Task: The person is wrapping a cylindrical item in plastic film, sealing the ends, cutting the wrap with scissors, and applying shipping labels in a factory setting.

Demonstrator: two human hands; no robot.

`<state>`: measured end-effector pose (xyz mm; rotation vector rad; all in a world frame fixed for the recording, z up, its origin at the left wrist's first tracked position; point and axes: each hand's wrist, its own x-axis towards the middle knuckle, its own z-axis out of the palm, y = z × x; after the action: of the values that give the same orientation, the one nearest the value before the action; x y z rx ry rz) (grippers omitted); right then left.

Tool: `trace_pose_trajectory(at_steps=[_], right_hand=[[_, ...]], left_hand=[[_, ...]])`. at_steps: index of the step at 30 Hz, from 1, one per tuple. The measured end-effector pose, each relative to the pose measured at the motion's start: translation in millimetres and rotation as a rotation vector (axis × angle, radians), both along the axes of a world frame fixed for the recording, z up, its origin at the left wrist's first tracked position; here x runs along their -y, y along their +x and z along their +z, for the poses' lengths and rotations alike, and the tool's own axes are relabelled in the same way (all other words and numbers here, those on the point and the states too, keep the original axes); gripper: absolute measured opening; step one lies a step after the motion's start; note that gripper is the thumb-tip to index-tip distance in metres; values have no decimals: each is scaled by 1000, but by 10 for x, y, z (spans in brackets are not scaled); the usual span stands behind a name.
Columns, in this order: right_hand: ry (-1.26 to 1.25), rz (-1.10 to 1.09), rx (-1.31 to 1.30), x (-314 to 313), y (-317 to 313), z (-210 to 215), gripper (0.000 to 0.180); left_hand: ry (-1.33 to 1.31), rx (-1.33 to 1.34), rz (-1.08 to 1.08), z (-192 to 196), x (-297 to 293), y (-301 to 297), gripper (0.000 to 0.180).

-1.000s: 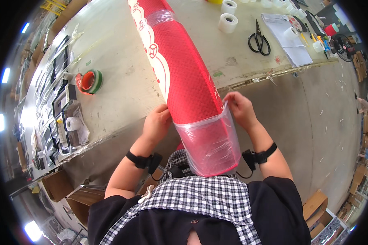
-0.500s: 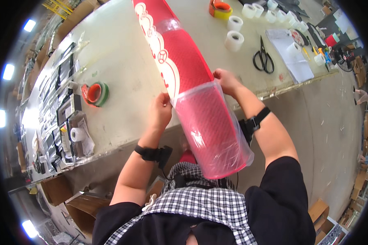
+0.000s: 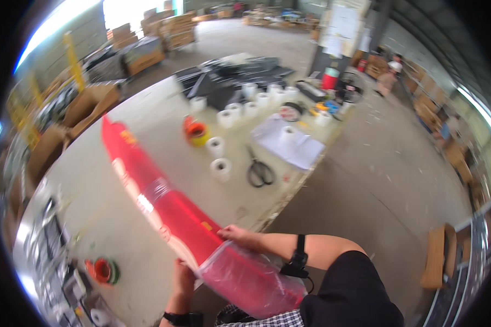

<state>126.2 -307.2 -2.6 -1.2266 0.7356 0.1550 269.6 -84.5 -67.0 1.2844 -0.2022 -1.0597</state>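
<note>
A long red rolled sheet (image 3: 191,220) with a cream scalloped border lies slantwise over the table, its near end reaching out toward my body. A clear plastic bag (image 3: 245,278) covers that near end, and a band of clear film wraps the roll farther up. At the left side of the bag's mouth my left hand (image 3: 184,277) is closed on its edge. Across the roll, my right hand (image 3: 237,235) pinches the bag's right edge against the red sheet. Both hands are slightly blurred, and the fingertips are partly hidden.
Black scissors (image 3: 260,173) lie right of the roll, near white tape rolls (image 3: 220,170) and white papers (image 3: 289,143). An orange-and-yellow tape roll (image 3: 195,132) stands farther back; an orange-and-green one (image 3: 103,271) sits at left. The table edge (image 3: 289,199) runs along the right.
The view has swung up and to the right, showing more of the hall. The roll now appears more slanted, its bagged end nearer my body. Both hands keep their places at the bag's mouth.
</note>
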Motion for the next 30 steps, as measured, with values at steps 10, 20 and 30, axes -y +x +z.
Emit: trace_pose_trajectory(at_steps=[10, 20, 30], right_hand=[[-783, 50, 281, -257, -702, 615, 77], [-1136, 34, 559, -366, -1632, 1087, 65], [236, 120, 187, -301, -1854, 1804, 33]], left_hand=[[-485, -143, -300, 636, 922, 148, 71], [-400, 12, -424, 1044, 823, -250, 71], [-746, 218, -310, 2124, 740, -809, 70]])
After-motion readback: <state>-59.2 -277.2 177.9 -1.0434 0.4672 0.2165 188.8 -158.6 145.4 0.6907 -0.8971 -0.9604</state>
